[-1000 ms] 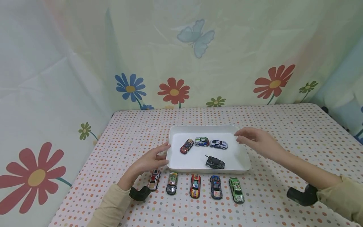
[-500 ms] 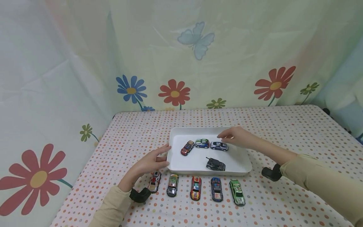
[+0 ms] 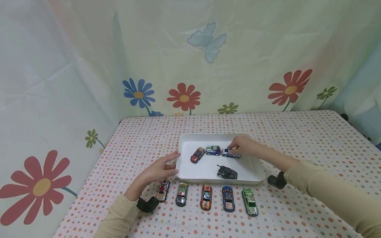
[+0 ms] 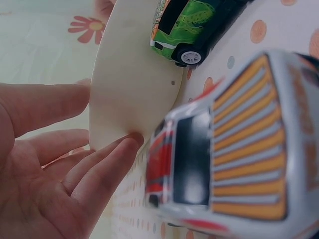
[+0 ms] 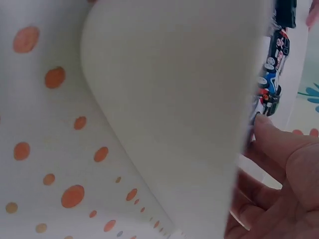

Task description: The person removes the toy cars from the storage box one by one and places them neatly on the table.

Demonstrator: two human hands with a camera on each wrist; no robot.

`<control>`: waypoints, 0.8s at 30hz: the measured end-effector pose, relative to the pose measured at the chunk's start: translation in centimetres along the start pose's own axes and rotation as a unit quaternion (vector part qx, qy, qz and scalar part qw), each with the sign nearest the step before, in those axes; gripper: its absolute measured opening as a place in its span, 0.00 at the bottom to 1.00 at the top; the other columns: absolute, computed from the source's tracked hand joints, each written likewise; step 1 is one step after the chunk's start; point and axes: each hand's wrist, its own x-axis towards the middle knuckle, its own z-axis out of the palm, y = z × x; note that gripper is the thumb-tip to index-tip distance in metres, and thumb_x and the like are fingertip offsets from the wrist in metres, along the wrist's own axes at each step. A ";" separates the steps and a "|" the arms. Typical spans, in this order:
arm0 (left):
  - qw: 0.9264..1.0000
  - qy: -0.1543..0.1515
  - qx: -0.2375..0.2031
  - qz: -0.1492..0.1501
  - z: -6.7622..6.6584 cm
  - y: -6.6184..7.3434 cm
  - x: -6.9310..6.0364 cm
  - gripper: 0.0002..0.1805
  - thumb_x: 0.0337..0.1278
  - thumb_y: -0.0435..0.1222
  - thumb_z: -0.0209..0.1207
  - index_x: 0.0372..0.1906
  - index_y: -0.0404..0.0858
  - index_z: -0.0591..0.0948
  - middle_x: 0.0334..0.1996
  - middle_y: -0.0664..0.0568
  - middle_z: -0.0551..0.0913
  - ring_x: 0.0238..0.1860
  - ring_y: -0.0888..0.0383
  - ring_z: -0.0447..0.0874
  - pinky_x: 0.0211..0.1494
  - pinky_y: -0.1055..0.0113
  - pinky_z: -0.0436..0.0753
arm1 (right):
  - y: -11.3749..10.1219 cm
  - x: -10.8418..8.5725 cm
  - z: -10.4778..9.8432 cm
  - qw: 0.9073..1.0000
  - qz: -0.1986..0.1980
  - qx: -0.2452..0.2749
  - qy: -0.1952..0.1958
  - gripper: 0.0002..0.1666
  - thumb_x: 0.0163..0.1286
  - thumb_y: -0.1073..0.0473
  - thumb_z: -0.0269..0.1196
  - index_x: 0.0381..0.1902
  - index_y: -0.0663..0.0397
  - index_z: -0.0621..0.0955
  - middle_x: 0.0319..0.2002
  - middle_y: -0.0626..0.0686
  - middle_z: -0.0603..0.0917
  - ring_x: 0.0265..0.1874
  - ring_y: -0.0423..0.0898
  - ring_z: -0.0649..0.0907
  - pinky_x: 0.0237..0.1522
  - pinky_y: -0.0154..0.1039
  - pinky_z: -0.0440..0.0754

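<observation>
A white tray [image 3: 196, 173] lies on the table with several toy cars in it. My right hand [image 3: 248, 145] reaches over its right side and pinches a white toy car [image 3: 228, 153], which rests on the tray floor. In the right wrist view the thumb [image 5: 279, 142] lies against that car; the other fingers are partly behind the tray wall. My left hand [image 3: 157, 169] touches the tray's left wall, fingers fairly straight, as the left wrist view shows at the fingertips [image 4: 130, 142]. A white, red and orange toy car [image 4: 249, 159] stands close below this hand.
Inside the tray are a red toy car [image 3: 197, 155], a green, white and blue one [image 3: 213, 150] and a black tank-like one [image 3: 227, 172]. In front stand several more, including a red-yellow car [image 3: 206, 197], a blue car [image 3: 228, 198] and a green car [image 3: 250, 202].
My right hand has moved left from the tray's right rim and down onto the white toy car. The left hand has stayed at the tray's left wall.
</observation>
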 end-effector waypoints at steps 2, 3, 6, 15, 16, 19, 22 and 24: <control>1.000 0.000 0.000 -0.001 0.0 0.0 0.0 0.33 0.62 0.26 0.55 0.70 0.28 0.57 0.72 0.39 0.45 0.61 0.36 0.64 0.52 0.58 0.77 | 0.0 0.0 0.2 1.000 -0.002 -0.006 0.000 0.14 0.60 0.62 0.65 0.41 0.67 0.84 0.33 0.55 0.82 0.32 0.47 0.79 0.34 0.38 0.79; 1.000 0.000 -0.001 -0.003 0.0 0.0 0.0 0.33 0.62 0.26 0.55 0.70 0.28 0.57 0.72 0.39 0.45 0.61 0.36 0.65 0.52 0.58 0.77 | 0.0 -0.1 0.3 1.000 -0.001 -0.003 0.002 0.14 0.60 0.62 0.65 0.41 0.67 0.84 0.34 0.55 0.81 0.32 0.47 0.79 0.34 0.38 0.79; 1.000 0.001 -0.002 -0.005 0.1 0.1 -0.1 0.33 0.62 0.26 0.55 0.70 0.28 0.56 0.72 0.39 0.45 0.60 0.36 0.65 0.51 0.58 0.77 | -0.2 -0.4 0.5 1.000 -0.002 0.003 0.016 0.13 0.60 0.63 0.65 0.40 0.68 0.84 0.35 0.56 0.81 0.35 0.49 0.79 0.37 0.42 0.80; 1.000 0.009 -0.002 -0.012 0.1 0.2 0.0 0.34 0.60 0.26 0.56 0.69 0.29 0.58 0.72 0.40 0.46 0.60 0.38 0.67 0.51 0.59 0.78 | -0.9 -1.3 1.2 0.998 0.032 -0.011 0.057 0.14 0.61 0.62 0.65 0.42 0.66 0.83 0.40 0.61 0.83 0.42 0.56 0.82 0.42 0.47 0.80; 1.000 0.010 0.000 -0.013 0.1 0.2 0.0 0.34 0.60 0.26 0.57 0.69 0.29 0.58 0.72 0.40 0.46 0.60 0.38 0.67 0.51 0.60 0.78 | -0.9 -1.4 1.3 0.997 0.035 -0.013 0.061 0.14 0.61 0.62 0.65 0.43 0.66 0.83 0.41 0.61 0.84 0.43 0.56 0.82 0.43 0.47 0.80; 1.000 0.014 0.006 -0.020 0.2 0.3 0.1 0.34 0.60 0.26 0.57 0.69 0.29 0.58 0.72 0.41 0.47 0.59 0.39 0.68 0.51 0.60 0.78 | -1.2 -1.6 1.5 0.996 0.044 -0.011 0.072 0.15 0.60 0.62 0.66 0.43 0.65 0.83 0.41 0.60 0.84 0.42 0.55 0.82 0.43 0.48 0.80; 0.999 0.018 0.008 -0.025 0.2 0.3 0.1 0.34 0.59 0.26 0.58 0.69 0.30 0.59 0.72 0.42 0.47 0.59 0.39 0.68 0.50 0.60 0.78 | -1.3 -1.8 1.7 0.995 0.046 -0.007 0.084 0.15 0.58 0.61 0.68 0.41 0.63 0.83 0.37 0.56 0.85 0.37 0.51 0.82 0.40 0.46 0.80; 0.999 0.018 0.009 -0.026 0.3 0.2 0.1 0.34 0.60 0.26 0.57 0.69 0.30 0.59 0.72 0.42 0.47 0.59 0.39 0.69 0.50 0.60 0.78 | -1.4 -1.9 1.7 0.995 0.041 -0.006 0.091 0.13 0.55 0.61 0.70 0.38 0.60 0.83 0.32 0.52 0.84 0.32 0.46 0.81 0.36 0.44 0.79</control>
